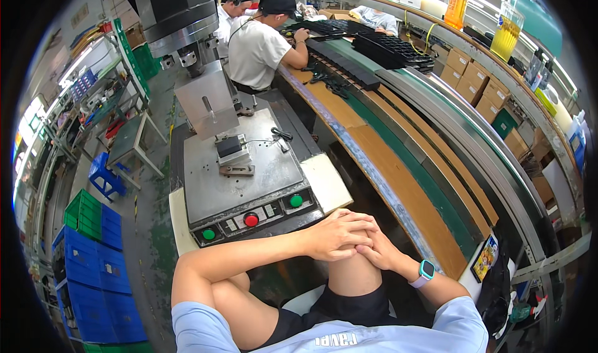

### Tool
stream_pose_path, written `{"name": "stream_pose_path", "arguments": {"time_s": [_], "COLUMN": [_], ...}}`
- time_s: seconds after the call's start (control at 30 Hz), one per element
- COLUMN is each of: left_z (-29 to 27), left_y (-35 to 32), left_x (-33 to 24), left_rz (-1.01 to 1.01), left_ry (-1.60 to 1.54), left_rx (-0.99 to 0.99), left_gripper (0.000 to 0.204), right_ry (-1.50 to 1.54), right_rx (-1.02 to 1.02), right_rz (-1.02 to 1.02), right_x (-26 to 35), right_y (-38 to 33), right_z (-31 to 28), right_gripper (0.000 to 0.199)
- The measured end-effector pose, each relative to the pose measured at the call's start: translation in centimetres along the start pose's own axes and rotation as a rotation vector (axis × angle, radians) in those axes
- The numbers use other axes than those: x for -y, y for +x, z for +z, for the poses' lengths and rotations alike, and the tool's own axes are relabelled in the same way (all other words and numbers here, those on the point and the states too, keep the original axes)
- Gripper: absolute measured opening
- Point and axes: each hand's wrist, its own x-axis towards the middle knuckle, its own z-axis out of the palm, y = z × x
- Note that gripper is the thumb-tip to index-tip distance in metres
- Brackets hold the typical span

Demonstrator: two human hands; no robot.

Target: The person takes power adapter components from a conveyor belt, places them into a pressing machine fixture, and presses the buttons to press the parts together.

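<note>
My left hand (339, 233) lies over my right hand (378, 248), both clasped together on my raised knee. Neither hand holds any object. A watch with a teal case (425, 271) sits on my right wrist. Just in front of my hands stands a grey press machine (249, 172) with two green buttons (296, 200) and a red button (251, 219) on its front panel. A small black part rests in the metal fixture (232, 150) under the press head (208, 107).
A long conveyor line (398, 166) with wood and green strips runs along my right. Two other people (261, 41) work at its far end beside black trays (389, 49). Blue and green crates (93, 253) are stacked at the left, near a blue stool (104, 175). Cardboard boxes (479, 79) sit beyond the line.
</note>
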Motion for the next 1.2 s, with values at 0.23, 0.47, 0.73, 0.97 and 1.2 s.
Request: {"name": "stream_pose_path", "arguments": {"time_s": [0.23,0.47,0.73,0.97,1.2], "left_z": [0.1,0.23,0.24,0.39,-0.08], "left_y": [0.09,0.27,0.19,0.26,0.28], "left_x": [-0.03,-0.08,-0.27,-0.46,-0.48], "left_rz": [-0.021,-0.03,-0.052,-0.059,-0.031], "left_ry": [-0.004,-0.016,-0.023,-0.016,-0.028], "left_rx": [0.008,-0.007,-0.015,-0.021,-0.015], "left_gripper": [0.04,0.042,0.042,0.042,0.042], "right_ry": [0.005,-0.03,0.001,-0.001,-0.005], "right_rx": [-0.006,0.015,0.009,0.01,-0.002], "right_rz": [0.028,0.003,0.021,0.04,0.027], "right_x": [0.12,-0.24,0.3,-0.01,0.07], "right_y": [-0.08,-0.23,-0.08,-0.37,-0.21], "right_z": [0.07,-0.08,0.04,0.18,0.07], "right_gripper": [0.049,0.046,0.046,0.05,0.057]}}
